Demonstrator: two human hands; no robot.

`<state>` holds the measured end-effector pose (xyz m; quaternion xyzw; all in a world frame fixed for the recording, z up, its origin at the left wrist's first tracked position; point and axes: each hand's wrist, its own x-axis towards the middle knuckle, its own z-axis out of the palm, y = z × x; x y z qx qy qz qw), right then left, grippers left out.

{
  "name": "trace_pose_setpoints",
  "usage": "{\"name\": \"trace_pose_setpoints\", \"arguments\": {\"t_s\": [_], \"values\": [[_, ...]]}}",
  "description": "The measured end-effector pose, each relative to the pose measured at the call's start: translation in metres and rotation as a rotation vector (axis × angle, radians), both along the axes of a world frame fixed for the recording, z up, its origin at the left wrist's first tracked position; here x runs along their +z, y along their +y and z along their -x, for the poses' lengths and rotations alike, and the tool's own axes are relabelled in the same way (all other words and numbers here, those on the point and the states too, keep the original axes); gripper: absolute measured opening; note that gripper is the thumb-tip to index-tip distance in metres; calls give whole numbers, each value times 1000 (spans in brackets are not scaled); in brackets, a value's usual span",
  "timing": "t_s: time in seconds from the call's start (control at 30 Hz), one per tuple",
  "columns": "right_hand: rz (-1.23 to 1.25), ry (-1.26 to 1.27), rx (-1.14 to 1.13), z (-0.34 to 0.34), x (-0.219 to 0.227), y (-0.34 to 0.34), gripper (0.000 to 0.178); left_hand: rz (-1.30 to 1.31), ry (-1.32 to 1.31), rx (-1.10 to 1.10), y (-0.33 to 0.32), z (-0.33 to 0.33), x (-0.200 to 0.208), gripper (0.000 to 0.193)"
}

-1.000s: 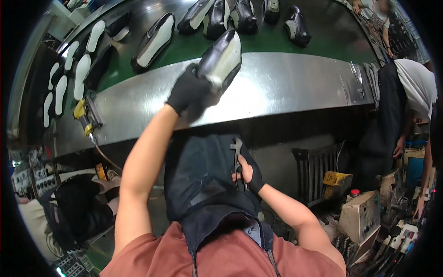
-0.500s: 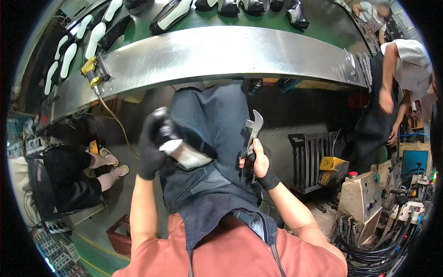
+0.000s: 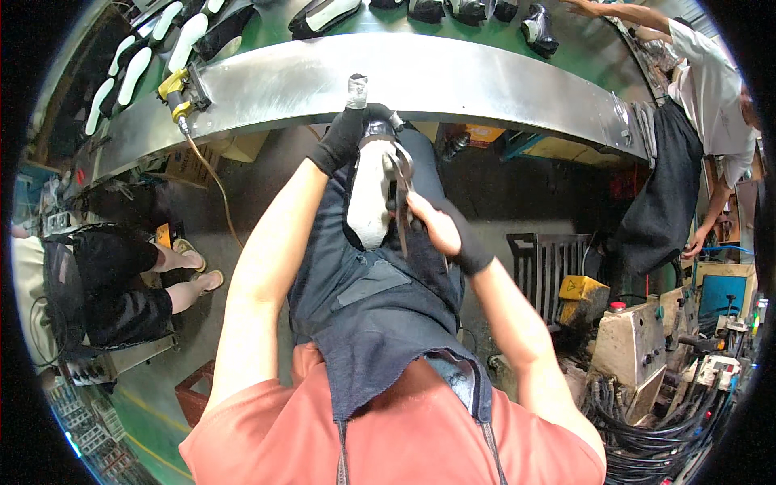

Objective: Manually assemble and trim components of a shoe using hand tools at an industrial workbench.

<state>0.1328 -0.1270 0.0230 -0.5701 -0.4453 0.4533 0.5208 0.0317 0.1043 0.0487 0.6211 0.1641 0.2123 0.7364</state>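
Observation:
My left hand [image 3: 346,139], in a black glove with silver tape on one finger, grips the far end of a shoe [image 3: 371,202]. The shoe lies sole up over my dark apron, its white insole showing and its dark upper around the edge. In my right hand [image 3: 440,229], in a black half-finger glove, is a pair of metal lasting pincers [image 3: 404,172]. Their curved jaws meet the right edge of the shoe near the far end. Whether the jaws bite the upper is hidden.
A metal-edged bench [image 3: 485,77] crosses in front, with several shoes [image 3: 327,14] on its green top. A yellow air tool [image 3: 175,90] with a hose lies on its left. One co-worker [image 3: 711,97] stands right; another person [image 3: 121,283] sits left. A machine [image 3: 626,343] with cables stands lower right.
My left hand has brought the shoe forward and right, turning its sole up lengthwise. The pincers in my right hand have moved left onto its edge. The right co-worker's arm now reaches over the bench.

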Motion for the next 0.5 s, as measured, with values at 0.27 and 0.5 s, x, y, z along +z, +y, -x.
{"name": "trace_pose_setpoints", "arguments": {"t_s": [0.27, 0.5], "values": [[259, 64, 74, 31, 65, 23, 52, -83, -64, 67, -23, 18, 24, 93], [-115, -293, 128, 70, 2, -35, 20, -84, -138, 334, -90, 62, 41, 59]]}}
